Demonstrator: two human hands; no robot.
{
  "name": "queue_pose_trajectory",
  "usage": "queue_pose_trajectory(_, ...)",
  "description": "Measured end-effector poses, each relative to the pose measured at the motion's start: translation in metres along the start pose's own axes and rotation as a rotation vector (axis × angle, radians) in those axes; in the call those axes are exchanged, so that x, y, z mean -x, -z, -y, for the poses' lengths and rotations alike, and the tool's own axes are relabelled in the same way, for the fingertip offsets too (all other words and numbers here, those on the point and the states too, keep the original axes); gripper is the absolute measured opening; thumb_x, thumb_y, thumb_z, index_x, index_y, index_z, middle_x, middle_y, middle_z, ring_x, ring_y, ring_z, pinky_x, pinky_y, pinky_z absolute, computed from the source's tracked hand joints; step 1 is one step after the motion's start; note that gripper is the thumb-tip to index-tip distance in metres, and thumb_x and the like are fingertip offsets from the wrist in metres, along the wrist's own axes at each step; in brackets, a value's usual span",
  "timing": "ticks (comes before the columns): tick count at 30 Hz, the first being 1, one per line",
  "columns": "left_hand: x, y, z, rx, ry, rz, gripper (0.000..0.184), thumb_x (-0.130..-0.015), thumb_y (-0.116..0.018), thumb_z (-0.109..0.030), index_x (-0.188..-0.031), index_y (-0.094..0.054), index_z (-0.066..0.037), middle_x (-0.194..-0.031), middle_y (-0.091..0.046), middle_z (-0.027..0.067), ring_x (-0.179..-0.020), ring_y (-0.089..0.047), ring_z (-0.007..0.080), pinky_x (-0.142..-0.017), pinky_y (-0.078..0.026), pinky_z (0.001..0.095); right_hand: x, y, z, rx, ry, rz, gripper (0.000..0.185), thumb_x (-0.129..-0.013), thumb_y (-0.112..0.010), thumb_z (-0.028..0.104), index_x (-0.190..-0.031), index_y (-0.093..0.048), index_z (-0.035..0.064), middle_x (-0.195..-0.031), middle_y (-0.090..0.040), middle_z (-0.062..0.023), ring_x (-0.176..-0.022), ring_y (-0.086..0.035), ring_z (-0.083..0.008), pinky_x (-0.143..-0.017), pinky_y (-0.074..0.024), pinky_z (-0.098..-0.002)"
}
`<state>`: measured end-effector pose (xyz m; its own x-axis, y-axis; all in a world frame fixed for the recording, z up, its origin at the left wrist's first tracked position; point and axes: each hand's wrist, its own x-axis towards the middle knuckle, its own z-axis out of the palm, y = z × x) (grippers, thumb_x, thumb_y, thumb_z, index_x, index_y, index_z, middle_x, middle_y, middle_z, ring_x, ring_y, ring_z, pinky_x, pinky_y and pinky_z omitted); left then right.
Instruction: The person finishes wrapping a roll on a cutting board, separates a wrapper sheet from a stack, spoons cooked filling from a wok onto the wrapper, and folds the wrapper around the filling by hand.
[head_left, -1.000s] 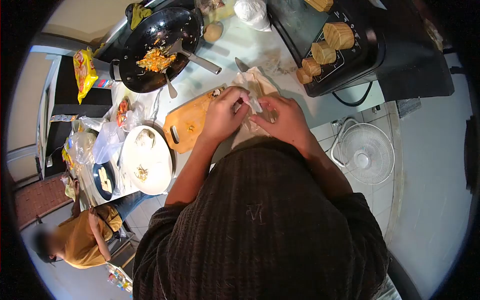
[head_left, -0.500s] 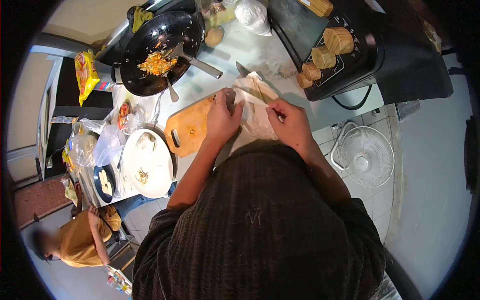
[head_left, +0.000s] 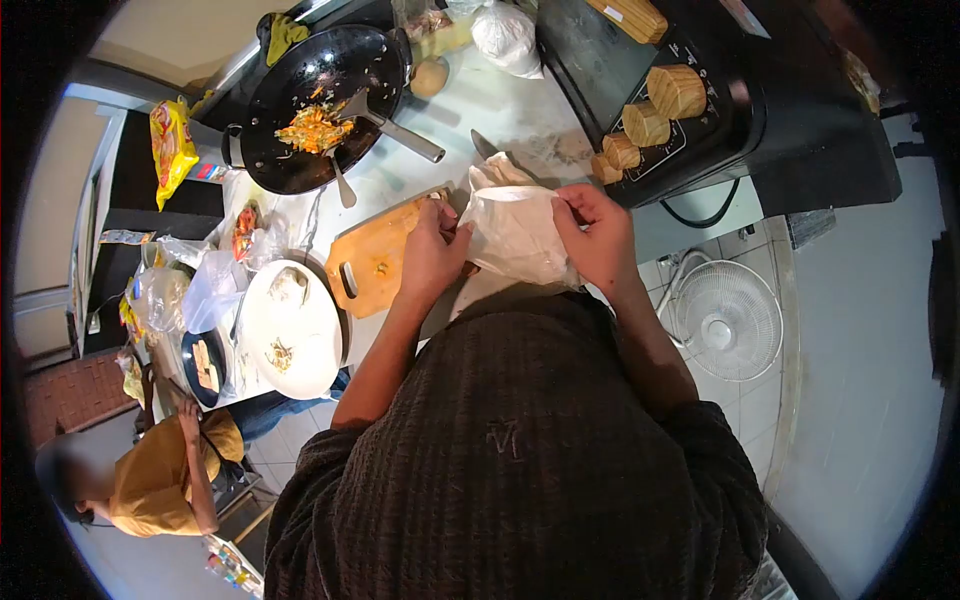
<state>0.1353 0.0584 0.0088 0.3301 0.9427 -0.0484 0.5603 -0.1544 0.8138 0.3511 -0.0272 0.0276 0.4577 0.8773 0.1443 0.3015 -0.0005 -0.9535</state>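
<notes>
Between my hands a thin, pale spring roll wrapper (head_left: 520,232) is stretched out, with its upper edge folded over. My left hand (head_left: 436,250) pinches its left edge, over the right side of a wooden cutting board (head_left: 372,256). At the upper right corner, my right hand (head_left: 602,238) grips it between thumb and fingers. More pale sheet (head_left: 497,172) shows just behind the fold. A knife (head_left: 483,143) lies beyond, partly hidden by the sheet. Small bits of food lie on the board.
A black wok (head_left: 290,75) holds shredded vegetables (head_left: 315,128) and a spatula (head_left: 400,135). Left of the board are a white plate (head_left: 315,330) with scraps and a dark plate (head_left: 190,350) with pale rolls. An oven (head_left: 730,110) stands right, a fan (head_left: 725,320) below. Another person (head_left: 165,480) is lower left.
The sheet has been opened out and hangs wider between my hands. My left hand has lowered slightly, and my right hand has shifted slightly right along the edge.
</notes>
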Motion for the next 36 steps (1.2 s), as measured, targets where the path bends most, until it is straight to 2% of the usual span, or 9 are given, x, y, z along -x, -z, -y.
queue_pose_trajectory(12,0.0,0.004,-0.007,-0.319,0.143,0.069,0.045,-0.084,-0.071,-0.018,-0.121,-0.051,-0.003,-0.084,-0.068,0.016,-0.083,-0.069,0.0373,-0.075,-0.054,0.0468,0.001,0.004,-0.004,-0.118,-0.061,0.029,0.011,-0.098,-0.064,0.005,-0.106,-0.064,-0.002,-0.093,-0.071,-0.0022,-0.082,-0.063,-0.0031,-0.073,-0.0486,-0.0195)
queue_pose_trajectory(15,0.001,-0.005,-0.004,-0.498,-0.117,-0.141,0.043,-0.084,-0.068,-0.017,-0.122,-0.054,-0.001,-0.085,-0.068,0.0172,-0.085,-0.067,0.0409,-0.078,-0.053,0.0482,0.002,0.002,-0.007,-0.143,-0.082,0.015,0.011,-0.099,-0.062,0.006,-0.107,-0.064,-0.0021,-0.094,-0.071,-0.0021,-0.085,-0.062,-0.0029,-0.076,-0.0482,-0.0193)
queue_pose_trajectory(17,-0.005,-0.008,-0.004,-0.417,-0.558,-0.183,0.038,-0.09,-0.068,-0.024,-0.116,-0.058,0.001,-0.088,-0.068,0.0137,-0.084,-0.068,0.0337,-0.075,-0.054,0.0413,0.004,0.0,-0.005,-0.165,-0.122,0.021,0.011,-0.099,-0.063,0.006,-0.106,-0.064,-0.0023,-0.095,-0.071,-0.0018,-0.084,-0.061,-0.0033,-0.076,-0.0476,-0.0189)
queue_pose_trajectory(18,-0.007,-0.009,-0.011,-0.416,-0.559,-0.184,0.038,-0.09,-0.068,-0.024,-0.116,-0.058,0.001,-0.088,-0.068,0.0137,-0.084,-0.068,0.0337,-0.075,-0.054,0.0413,0.006,-0.001,-0.004,-0.165,-0.12,0.02,0.011,-0.099,-0.063,0.006,-0.106,-0.064,-0.0023,-0.095,-0.071,-0.0018,-0.084,-0.061,-0.0033,-0.076,-0.0476,-0.0189)
queue_pose_trajectory(20,-0.01,-0.013,-0.026,0.443,0.139,0.251,0.039,-0.093,-0.069,-0.034,-0.108,-0.063,0.002,-0.088,-0.068,0.0084,-0.079,-0.068,0.0211,-0.069,-0.052,0.0322,0.011,-0.003,-0.003,-0.194,-0.062,0.152,0.016,-0.095,-0.069,0.013,-0.105,-0.07,0.0004,-0.088,-0.072,-0.0047,-0.074,-0.061,-0.0079,-0.068,-0.05,-0.0256)
queue_pose_trajectory(23,-0.01,-0.013,-0.035,0.695,0.45,0.313,0.044,-0.093,-0.07,-0.041,-0.106,-0.064,0.002,-0.087,-0.067,0.0049,-0.075,-0.064,0.0122,-0.065,-0.049,0.0263,0.011,0.0,0.013,-0.049,-0.007,0.412,0.02,-0.094,-0.07,0.017,-0.106,-0.071,0.0007,-0.09,-0.072,-0.0068,-0.077,-0.061,-0.0102,-0.071,-0.0501,-0.0285)
queue_pose_trajectory(28,-0.01,-0.025,-0.013,0.496,0.303,0.186,0.041,-0.092,-0.071,-0.038,-0.102,-0.065,0.002,-0.083,-0.068,0.008,-0.069,-0.063,0.015,-0.063,-0.049,0.0296,0.008,-0.007,-0.016,0.006,0.026,0.381,0.02,-0.094,-0.067,0.014,-0.11,-0.07,0.0026,-0.102,-0.072,-0.01,-0.084,-0.067,-0.0193,-0.077,-0.0513,-0.0317)
queue_pose_trajectory(30,-0.012,-0.032,0.01,0.467,0.19,0.162,0.041,-0.093,-0.07,-0.037,-0.101,-0.065,0.003,-0.082,-0.069,0.0098,-0.068,-0.063,0.0166,-0.063,-0.049,0.0315,0.003,-0.008,-0.032,0.321,0.395,0.329,0.023,-0.092,-0.068,0.015,-0.111,-0.069,0.0033,-0.106,-0.07,-0.0126,-0.086,-0.068,-0.0286,-0.078,-0.0532,-0.0367)
queue_pose_trajectory(36,-0.011,-0.023,0.02,0.216,0.121,0.036,0.035,-0.098,-0.063,-0.031,-0.093,-0.066,0.004,-0.078,-0.066,0.0154,-0.065,-0.06,0.0215,-0.063,-0.047,0.0381,0.003,-0.021,-0.029,0.44,0.148,0.21,0.029,-0.088,-0.072,0.02,-0.112,-0.068,0.0046,-0.108,-0.065,-0.0141,-0.086,-0.068,-0.0321,-0.08,-0.055,-0.0387)
